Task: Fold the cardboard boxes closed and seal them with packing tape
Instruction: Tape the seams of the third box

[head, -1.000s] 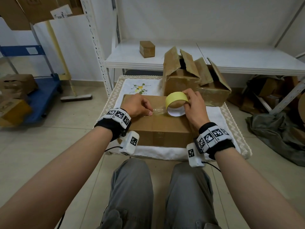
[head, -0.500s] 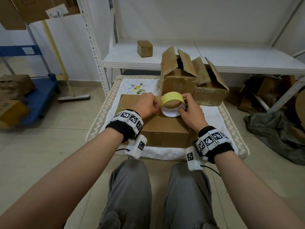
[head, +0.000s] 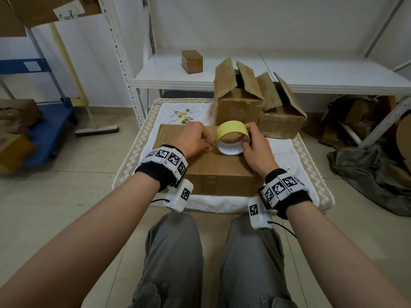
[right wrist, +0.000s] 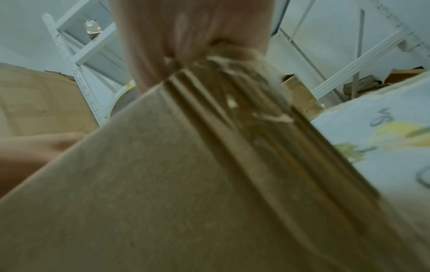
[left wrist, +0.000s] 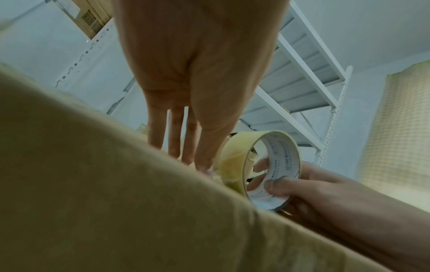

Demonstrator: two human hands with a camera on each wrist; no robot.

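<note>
A closed brown cardboard box [head: 218, 172] lies on a white cloth in front of me. A yellow tape roll [head: 231, 131] stands on edge on the box top, and my right hand [head: 251, 145] grips it with the fingers through the core. My left hand [head: 198, 142] is on the box top just left of the roll. In the left wrist view its straight fingers [left wrist: 186, 158] press down on the box [left wrist: 116, 193] right beside the tape roll [left wrist: 235, 156]. The right wrist view shows mostly the box [right wrist: 163, 184], blurred, and the roll is not clear there.
Two open boxes [head: 238, 107] [head: 282, 123] with raised flaps stand just behind the closed one. A small box [head: 192, 62] sits on the white shelf [head: 311, 81]. A blue cart [head: 44, 138] and a floor squeegee [head: 97, 130] are left, with cardboard clutter [head: 360, 116] on the floor at right.
My left hand has slid right along the box top until it meets the roll. The stretch of clear tape seen between hand and roll no longer shows.
</note>
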